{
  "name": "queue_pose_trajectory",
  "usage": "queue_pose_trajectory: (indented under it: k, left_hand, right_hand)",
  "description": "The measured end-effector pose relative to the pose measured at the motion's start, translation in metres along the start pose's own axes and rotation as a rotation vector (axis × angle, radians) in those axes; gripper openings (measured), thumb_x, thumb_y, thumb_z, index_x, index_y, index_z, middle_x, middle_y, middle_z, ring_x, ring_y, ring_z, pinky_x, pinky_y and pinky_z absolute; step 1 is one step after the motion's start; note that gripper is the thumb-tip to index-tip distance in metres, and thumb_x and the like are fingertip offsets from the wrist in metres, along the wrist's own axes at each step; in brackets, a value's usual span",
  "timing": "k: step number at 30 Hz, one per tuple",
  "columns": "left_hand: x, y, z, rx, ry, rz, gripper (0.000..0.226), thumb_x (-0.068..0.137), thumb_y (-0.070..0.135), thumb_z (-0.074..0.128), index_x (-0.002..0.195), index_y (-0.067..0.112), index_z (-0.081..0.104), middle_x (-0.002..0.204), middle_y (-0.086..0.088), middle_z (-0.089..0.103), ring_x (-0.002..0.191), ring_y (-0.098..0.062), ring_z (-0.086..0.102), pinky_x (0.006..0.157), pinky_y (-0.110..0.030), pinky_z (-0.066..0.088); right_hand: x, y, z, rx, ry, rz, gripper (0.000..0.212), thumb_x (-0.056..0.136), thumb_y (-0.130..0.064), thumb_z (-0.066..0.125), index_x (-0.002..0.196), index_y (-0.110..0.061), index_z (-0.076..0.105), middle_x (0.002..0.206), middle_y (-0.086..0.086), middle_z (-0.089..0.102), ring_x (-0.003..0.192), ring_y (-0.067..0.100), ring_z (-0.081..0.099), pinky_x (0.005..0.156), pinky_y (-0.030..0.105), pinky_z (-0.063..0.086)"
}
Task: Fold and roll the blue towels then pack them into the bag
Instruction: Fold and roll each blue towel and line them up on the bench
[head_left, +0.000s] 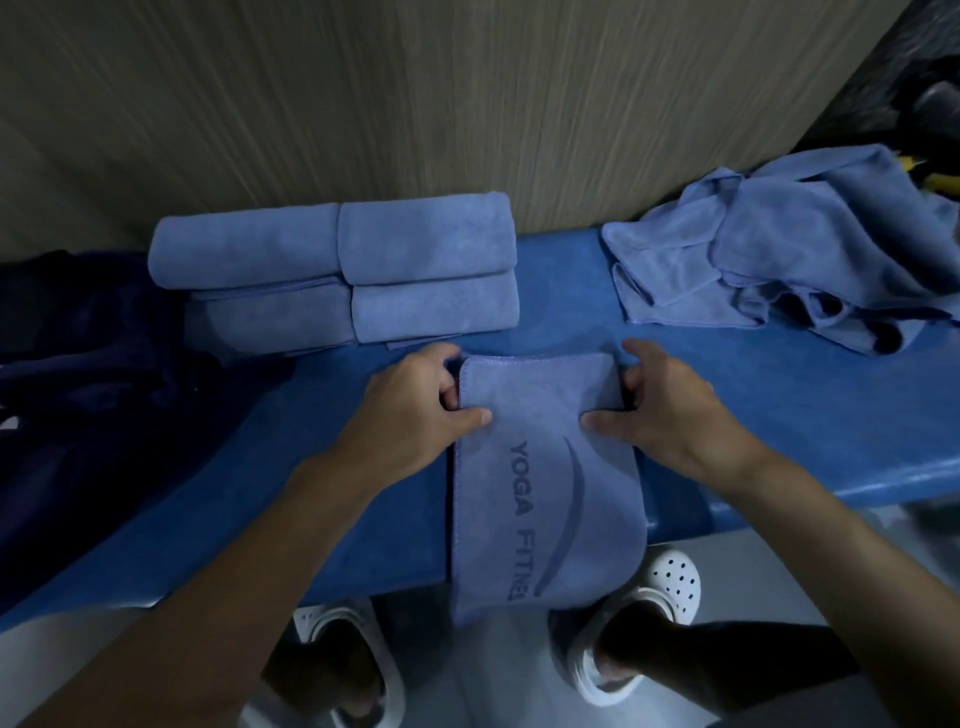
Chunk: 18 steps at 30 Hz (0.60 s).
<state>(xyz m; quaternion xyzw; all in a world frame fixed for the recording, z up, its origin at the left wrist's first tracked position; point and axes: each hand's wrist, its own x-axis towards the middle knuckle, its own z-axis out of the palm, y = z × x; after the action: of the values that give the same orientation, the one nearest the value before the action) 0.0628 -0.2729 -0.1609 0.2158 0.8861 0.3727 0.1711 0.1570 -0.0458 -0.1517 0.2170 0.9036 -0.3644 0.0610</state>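
Observation:
A blue towel (545, 483) printed "YOGA FITNESS" lies folded into a long strip on the blue bench (779, 415), its near end hanging over the front edge. My left hand (415, 410) grips the strip's far left edge, thumb on top and fingers curled under. My right hand (670, 410) grips the far right edge the same way. Several rolled blue towels (337, 270) are stacked at the back left against the wall. A heap of loose blue towels (789, 244) lies at the back right.
A dark navy fabric mass (88, 364), possibly the bag, sits at the left end of the bench. A wood-grain wall (415, 104) stands right behind the bench. My feet in white perforated clogs (660, 582) stand on the grey floor below.

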Motion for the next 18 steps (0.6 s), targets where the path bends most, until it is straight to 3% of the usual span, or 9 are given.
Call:
queue_pose_trajectory:
  k: [1, 3, 5, 8, 10, 14, 16, 18]
  left_hand:
    - [0.000, 0.000, 0.000, -0.026, -0.006, -0.010, 0.041, 0.079, 0.024, 0.081, 0.115, 0.018, 0.062, 0.067, 0.006, 0.061, 0.062, -0.011, 0.057, 0.069, -0.029, 0.045]
    - [0.000, 0.000, 0.001, -0.063, 0.029, -0.027, 0.025, 0.077, 0.023, 0.081, 0.097, 0.018, 0.066, 0.071, 0.008, 0.056, 0.063, -0.007, 0.050, 0.067, -0.027, 0.042]
    - [0.000, 0.000, 0.004, -0.055, 0.068, -0.013, 0.030, 0.074, 0.029, 0.082, 0.096, 0.021, 0.063, 0.088, 0.008, 0.057, 0.076, -0.004, 0.050, 0.074, -0.027, 0.043]
    - [-0.002, 0.003, 0.006, -0.012, 0.055, -0.016, 0.052, 0.070, 0.044, 0.081, 0.111, 0.023, 0.057, 0.104, 0.008, 0.057, 0.092, -0.011, 0.053, 0.086, -0.036, 0.046]
    - [-0.003, 0.006, 0.005, 0.032, 0.039, -0.026, 0.060, 0.065, 0.056, 0.072, 0.113, 0.022, 0.060, 0.099, 0.008, 0.060, 0.091, -0.013, 0.057, 0.090, -0.042, 0.048]
    - [-0.002, 0.008, 0.005, 0.046, 0.007, -0.046, 0.043, 0.066, 0.053, 0.073, 0.098, 0.026, 0.065, 0.091, 0.009, 0.060, 0.090, -0.015, 0.059, 0.092, -0.047, 0.047]
    - [-0.002, 0.006, 0.007, 0.044, 0.031, -0.060, 0.030, 0.071, 0.043, 0.080, 0.091, 0.030, 0.061, 0.092, 0.013, 0.059, 0.092, -0.014, 0.057, 0.095, -0.048, 0.044]
    - [-0.003, 0.006, 0.008, -0.006, 0.066, -0.030, 0.026, 0.073, 0.036, 0.080, 0.084, 0.032, 0.057, 0.081, 0.017, 0.058, 0.082, -0.009, 0.056, 0.088, -0.045, 0.048]
  right_hand:
    - [0.000, 0.000, -0.001, 0.046, -0.011, -0.006, 0.056, 0.061, -0.047, 0.077, 0.110, -0.026, 0.060, 0.081, -0.003, 0.065, 0.083, 0.018, 0.061, 0.099, 0.053, 0.041]
    - [-0.002, 0.002, -0.003, 0.118, -0.040, -0.020, 0.052, 0.053, -0.057, 0.070, 0.090, -0.021, 0.065, 0.082, 0.001, 0.069, 0.082, 0.021, 0.065, 0.097, 0.056, 0.043]
    - [-0.004, 0.003, -0.002, 0.141, -0.046, -0.041, 0.051, 0.057, -0.057, 0.069, 0.089, -0.017, 0.066, 0.086, 0.005, 0.070, 0.084, 0.024, 0.067, 0.094, 0.055, 0.045]
    - [-0.007, 0.002, -0.005, 0.235, -0.036, -0.089, 0.022, 0.078, -0.022, 0.077, 0.088, -0.006, 0.065, 0.089, 0.016, 0.069, 0.087, 0.035, 0.066, 0.081, 0.053, 0.054]
    - [-0.008, 0.004, -0.006, 0.230, -0.025, -0.116, 0.017, 0.080, -0.010, 0.075, 0.086, -0.002, 0.062, 0.088, 0.019, 0.068, 0.087, 0.036, 0.066, 0.078, 0.051, 0.055]
    - [-0.009, 0.006, -0.007, 0.260, -0.033, -0.144, 0.016, 0.080, -0.003, 0.074, 0.078, -0.006, 0.059, 0.080, 0.017, 0.066, 0.070, 0.024, 0.063, 0.070, 0.044, 0.054]
    - [-0.011, 0.005, -0.008, 0.319, -0.053, -0.147, 0.016, 0.082, 0.002, 0.071, 0.078, -0.007, 0.058, 0.073, 0.011, 0.065, 0.068, 0.012, 0.060, 0.062, 0.030, 0.052]
    - [-0.013, 0.004, -0.009, 0.372, -0.057, -0.142, 0.014, 0.083, 0.003, 0.071, 0.081, -0.004, 0.059, 0.074, 0.004, 0.067, 0.067, 0.009, 0.061, 0.060, 0.021, 0.050]
